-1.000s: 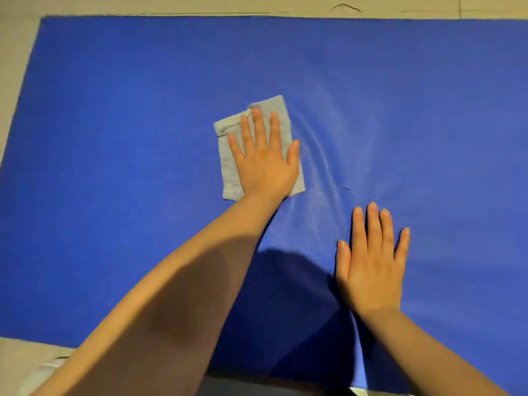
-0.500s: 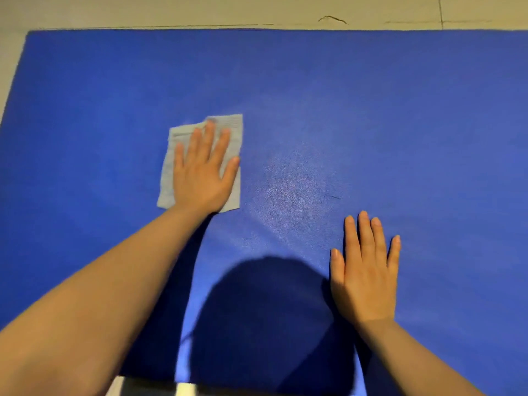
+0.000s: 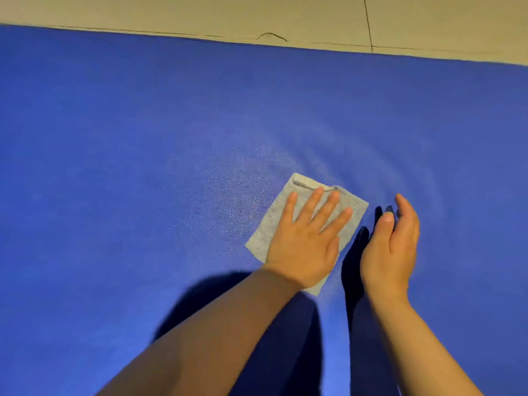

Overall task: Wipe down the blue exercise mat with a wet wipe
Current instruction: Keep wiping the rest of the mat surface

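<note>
Wiping prob. mid-way: left hand (image 3: 307, 241), flat w/ fingers straight, presses grey rectangular wet wipe (image 3: 288, 224) mid-near on blue foam exercise mat (image 3: 143, 138); right hand (image 3: 391, 247) hovers relaxed, empty; far & left areas look dry.

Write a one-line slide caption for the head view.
Left hand presses wet wipe flat on blue mat; right hand lifted.

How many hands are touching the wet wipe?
1. The left hand presses flat on the wet wipe. The right hand is beside it, raised off the blue mat.
</note>
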`<state>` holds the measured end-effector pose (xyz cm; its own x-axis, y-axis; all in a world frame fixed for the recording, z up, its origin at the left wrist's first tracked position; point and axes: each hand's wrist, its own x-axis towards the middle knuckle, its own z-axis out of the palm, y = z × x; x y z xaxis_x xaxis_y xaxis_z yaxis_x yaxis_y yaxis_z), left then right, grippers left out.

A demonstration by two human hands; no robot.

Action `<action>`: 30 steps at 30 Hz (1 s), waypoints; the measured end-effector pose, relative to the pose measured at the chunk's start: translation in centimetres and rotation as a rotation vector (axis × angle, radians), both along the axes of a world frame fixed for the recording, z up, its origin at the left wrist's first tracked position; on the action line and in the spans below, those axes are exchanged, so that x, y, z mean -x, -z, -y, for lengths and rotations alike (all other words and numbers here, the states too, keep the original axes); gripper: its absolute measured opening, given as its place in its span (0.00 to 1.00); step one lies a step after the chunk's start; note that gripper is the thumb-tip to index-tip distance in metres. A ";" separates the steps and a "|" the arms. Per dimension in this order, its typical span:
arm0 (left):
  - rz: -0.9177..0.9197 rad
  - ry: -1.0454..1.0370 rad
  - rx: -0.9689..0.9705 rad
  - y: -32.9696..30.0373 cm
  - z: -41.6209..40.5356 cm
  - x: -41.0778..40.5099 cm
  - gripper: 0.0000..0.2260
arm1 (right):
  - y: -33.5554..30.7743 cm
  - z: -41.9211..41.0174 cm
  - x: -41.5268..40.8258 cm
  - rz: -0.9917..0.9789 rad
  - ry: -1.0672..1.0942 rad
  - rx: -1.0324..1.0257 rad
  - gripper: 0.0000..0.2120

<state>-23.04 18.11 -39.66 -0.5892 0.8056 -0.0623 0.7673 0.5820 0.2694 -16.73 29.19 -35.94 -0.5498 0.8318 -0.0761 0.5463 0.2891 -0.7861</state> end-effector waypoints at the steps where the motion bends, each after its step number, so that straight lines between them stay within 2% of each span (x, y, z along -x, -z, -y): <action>1: -0.008 0.045 0.014 0.3 -0.5 1.0 0.24 | 0.1 -0.1 -0.1 0.008 0.003 0.001 0.24; 3: -0.006 0.117 0.056 0.4 -0.7 3.5 0.24 | 0.5 0.3 -0.4 0.051 -0.012 0.002 0.23; 5: -0.033 0.084 0.081 0.0 -0.5 6.6 0.25 | 0.7 1.2 -0.5 0.113 -0.061 -0.029 0.24; 8: -0.011 -0.136 0.134 -0.1 1.5 12.4 0.23 | 0.6 2.5 1.0 0.208 -0.208 -0.157 0.27; 11: 0.000 -0.379 0.130 -0.7 7.7 17.8 0.23 | 1.1 3.3 4.1 0.282 -0.337 -0.260 0.24; 15: 0.034 -0.742 0.157 -1.2 18.6 21.2 0.24 | 2.3 5.3 7.4 0.418 -0.408 -0.323 0.26; 17: -0.013 -0.812 0.158 -1.4 22.0 21.6 0.23 | 3.1 6.1 7.7 0.438 -0.380 -0.439 0.26; 19: -0.004 -0.880 0.168 -1.5 22.7 21.8 0.24 | 3.7 6.5 7.6 0.437 -0.340 -0.509 0.28; 22: 0.045 -1.052 0.192 -1.4 19.5 22.7 0.25 | 4.0 7.0 7.5 0.458 -0.322 -0.564 0.29; 24: 0.046 -0.930 0.190 -1.1 14.7 22.6 0.26 | 3.9 7.3 7.6 0.467 -0.317 -0.606 0.28; 28: 0.003 -0.387 0.155 -0.8 3.5 16.8 0.25 | 4.1 6.9 7.8 0.472 -0.309 -0.619 0.29; 30: 0.013 -0.255 0.163 -0.7 1.6 15.7 0.24 | 4.1 6.8 7.8 0.476 -0.314 -0.610 0.30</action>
<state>-38.74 16.53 -38.97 -0.7694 0.6106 -0.1876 0.5879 0.7917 0.1659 -24.55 22.36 -39.99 -0.7862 0.6155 0.0550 0.6032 0.7837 -0.1480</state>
